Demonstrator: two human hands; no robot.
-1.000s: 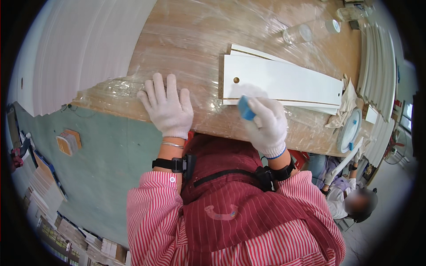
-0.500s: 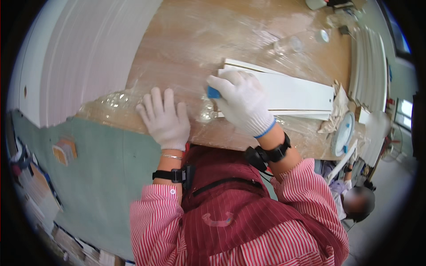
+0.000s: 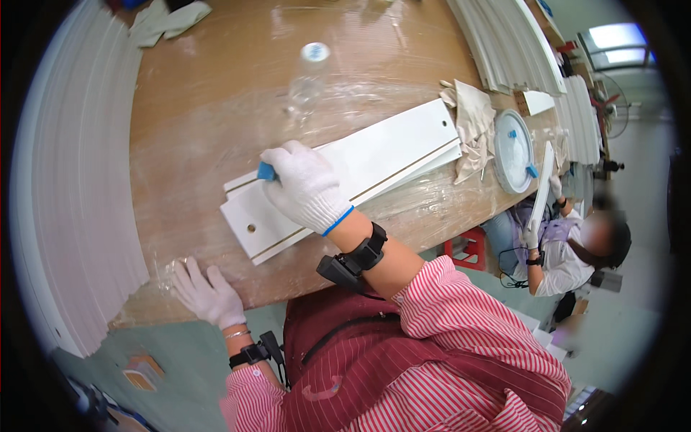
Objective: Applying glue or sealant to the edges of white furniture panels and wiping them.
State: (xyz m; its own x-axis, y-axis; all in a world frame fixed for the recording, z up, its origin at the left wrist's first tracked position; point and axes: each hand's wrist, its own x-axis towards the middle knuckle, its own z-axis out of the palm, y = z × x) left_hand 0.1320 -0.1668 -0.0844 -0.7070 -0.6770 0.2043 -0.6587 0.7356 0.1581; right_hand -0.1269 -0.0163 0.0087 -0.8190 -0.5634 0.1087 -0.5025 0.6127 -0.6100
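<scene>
My gloved right hand [image 3: 306,183] is closed around a small blue block [image 3: 266,171], which pokes out between thumb and fingers. It rests over a long white panel [image 3: 403,140] with a hole near each end and a thin brown groove along its near side. A second white panel [image 3: 432,160] lies partly under the first, at a slight angle. To the left, my gloved left hand [image 3: 207,294] lies on the plastic-wrapped table [image 3: 194,144] near its front edge, fingers spread and holding nothing.
A tall stack of white panels [image 3: 79,165] lines the left side; another stack [image 3: 507,43] stands at the far right. Beyond the panel is a clear bottle [image 3: 308,83]. Cloths [image 3: 471,122] and a round tub lid [image 3: 512,155] sit rightward, near a seated co-worker [image 3: 568,237].
The view has turned and shifted. My right hand has slid rightward along the panel with the blue block, uncovering the hole at its left end. My left hand stays open at the table edge.
</scene>
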